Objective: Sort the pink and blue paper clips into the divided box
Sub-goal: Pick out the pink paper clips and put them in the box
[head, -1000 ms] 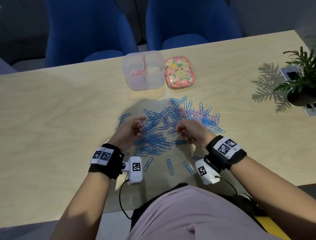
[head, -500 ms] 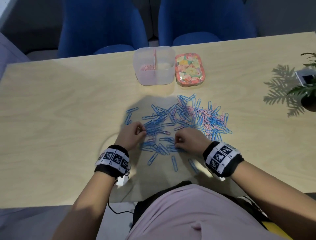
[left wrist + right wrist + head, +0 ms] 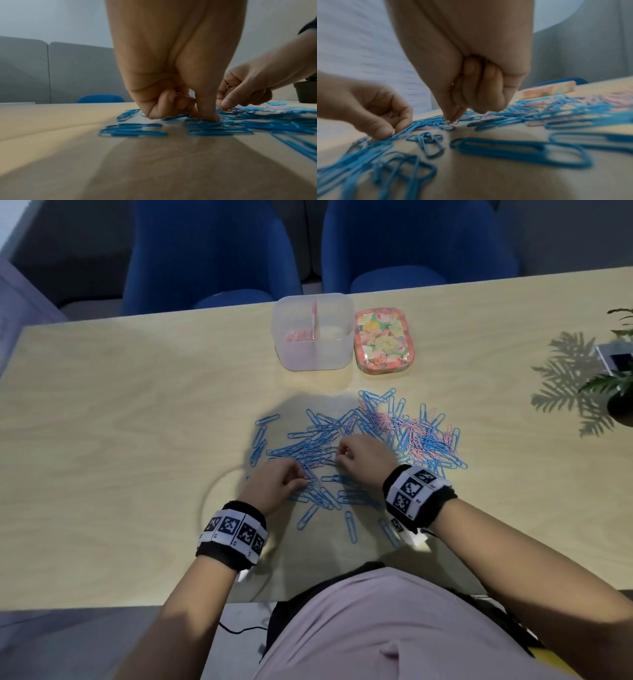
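A loose pile of blue paper clips [image 3: 308,446] covers the table's middle, with pink paper clips [image 3: 419,455] mixed in mostly on its right side. The clear divided box [image 3: 313,356] stands behind the pile, with pink clips in its left compartment [image 3: 299,336]. My left hand [image 3: 301,479] is down on the pile's near left; several pink clips [image 3: 178,94] sit inside its curled fingers. My right hand [image 3: 342,455] is over the pile's middle, fingers curled, its thumb and forefinger pinching a pink clip [image 3: 453,121] at the table surface.
A floral tin lid [image 3: 382,340] lies right of the box. A potted plant [image 3: 616,395] stands at the table's right edge. Two blue chairs [image 3: 212,251] face the far side. Bare wooden table [image 3: 120,422] stretches to the left.
My left hand has come down from a raised pose onto the near part of the pile. My right hand has shifted a little farther into the clips. The head view has drifted.
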Motion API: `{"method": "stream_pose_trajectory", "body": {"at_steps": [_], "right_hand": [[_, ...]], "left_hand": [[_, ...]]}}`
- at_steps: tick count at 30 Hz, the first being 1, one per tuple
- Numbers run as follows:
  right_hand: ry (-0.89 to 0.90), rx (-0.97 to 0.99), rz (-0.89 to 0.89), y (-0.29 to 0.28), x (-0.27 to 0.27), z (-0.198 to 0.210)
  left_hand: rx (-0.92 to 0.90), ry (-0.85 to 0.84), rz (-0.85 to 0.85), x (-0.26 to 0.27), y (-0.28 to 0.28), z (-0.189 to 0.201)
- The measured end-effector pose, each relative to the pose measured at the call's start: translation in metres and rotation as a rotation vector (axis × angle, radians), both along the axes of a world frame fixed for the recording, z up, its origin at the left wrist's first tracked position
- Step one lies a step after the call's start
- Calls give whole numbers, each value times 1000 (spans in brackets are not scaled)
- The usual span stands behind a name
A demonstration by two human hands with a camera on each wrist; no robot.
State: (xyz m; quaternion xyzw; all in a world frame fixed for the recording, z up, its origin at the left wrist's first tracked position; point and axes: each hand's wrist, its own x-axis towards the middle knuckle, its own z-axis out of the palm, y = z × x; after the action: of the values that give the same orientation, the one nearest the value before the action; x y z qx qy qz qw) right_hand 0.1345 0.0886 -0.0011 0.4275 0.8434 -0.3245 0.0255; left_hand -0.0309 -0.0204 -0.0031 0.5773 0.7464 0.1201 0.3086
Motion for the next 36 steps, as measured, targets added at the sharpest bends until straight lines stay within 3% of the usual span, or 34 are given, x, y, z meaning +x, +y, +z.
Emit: {"method": "stream_pose_trajectory", "body": {"at_steps": [8, 13, 16, 20, 24, 29, 31, 33, 36], "right_hand": [[270, -243, -316, 11, 28, 7], [485, -711, -484, 4, 20, 18], [506, -835, -505, 2, 9, 21], [366, -808, -428, -4, -6, 24], [313, -569, -255, -10, -9, 22], [289, -548, -327, -6, -2, 20], [306, -696, -478, 4, -2, 24], [409, -1016, -613, 20, -4, 36], [621, -1315, -672, 54, -16, 60]], "left_hand": [[-19, -112, 31, -8, -5, -1], [-113, -336, 135, -17, -10, 2], [-63, -172, 145, -23, -14, 6], [46, 20, 103, -15, -11, 9], [60, 85, 47, 6, -1, 2], [-16, 6, 51, 16, 5, -3], [-9, -88, 116, 13, 6, 5], [-8, -211, 191, 7, 7, 16], [-26, -434, 280, -7, 9, 36]]}}
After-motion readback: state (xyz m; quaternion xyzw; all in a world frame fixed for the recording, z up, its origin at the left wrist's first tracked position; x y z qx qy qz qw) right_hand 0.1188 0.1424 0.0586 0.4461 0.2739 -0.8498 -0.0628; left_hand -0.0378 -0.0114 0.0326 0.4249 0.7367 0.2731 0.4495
